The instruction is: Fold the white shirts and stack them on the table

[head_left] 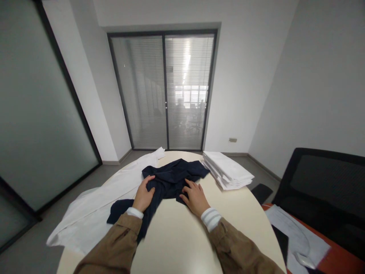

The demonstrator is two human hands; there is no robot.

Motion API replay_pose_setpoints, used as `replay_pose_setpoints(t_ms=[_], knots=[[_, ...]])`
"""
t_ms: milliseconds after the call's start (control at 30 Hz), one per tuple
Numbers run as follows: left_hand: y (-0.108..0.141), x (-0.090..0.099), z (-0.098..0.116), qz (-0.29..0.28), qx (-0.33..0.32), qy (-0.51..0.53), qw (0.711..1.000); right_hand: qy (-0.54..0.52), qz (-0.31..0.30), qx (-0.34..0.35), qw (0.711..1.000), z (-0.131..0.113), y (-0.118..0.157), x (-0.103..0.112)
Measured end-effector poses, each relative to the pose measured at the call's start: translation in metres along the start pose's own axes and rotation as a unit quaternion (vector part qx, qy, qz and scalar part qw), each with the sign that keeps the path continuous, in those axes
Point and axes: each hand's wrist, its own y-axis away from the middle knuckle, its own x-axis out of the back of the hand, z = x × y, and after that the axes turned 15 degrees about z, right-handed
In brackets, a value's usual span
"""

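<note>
A dark navy garment [173,173] lies crumpled on the round cream table [176,236], with one part trailing toward the near left. My left hand [144,194] rests on its left part, thumb and forefinger apart over the cloth. On the garment's right edge lies my right hand [195,196], its fingers slightly bent and spread, thumb apart from them. Neither hand shows cloth pinched between the fingers. Left of the navy garment, a white garment [99,207] is spread out and hangs past the table edge.
A stack of folded white cloths [228,169] sits at the table's back right. Beyond the right edge stand a black mesh chair [322,190] and an orange-red surface [342,253] bearing white papers [296,232]. A glazed partition with blinds [139,95] is behind the table.
</note>
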Motion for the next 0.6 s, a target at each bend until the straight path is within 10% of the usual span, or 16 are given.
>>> replay_pose_setpoints(t_ms=[367, 600], knots=[[-0.017, 0.015, -0.003, 0.133, -0.025, -0.047, 0.99, 0.185, 0.113, -0.1, 0.971, 0.05, -0.012, 0.022], [0.005, 0.012, 0.017, 0.078, -0.094, -0.204, 0.971, -0.034, 0.05, -0.005, 0.998, 0.029, -0.01, 0.015]])
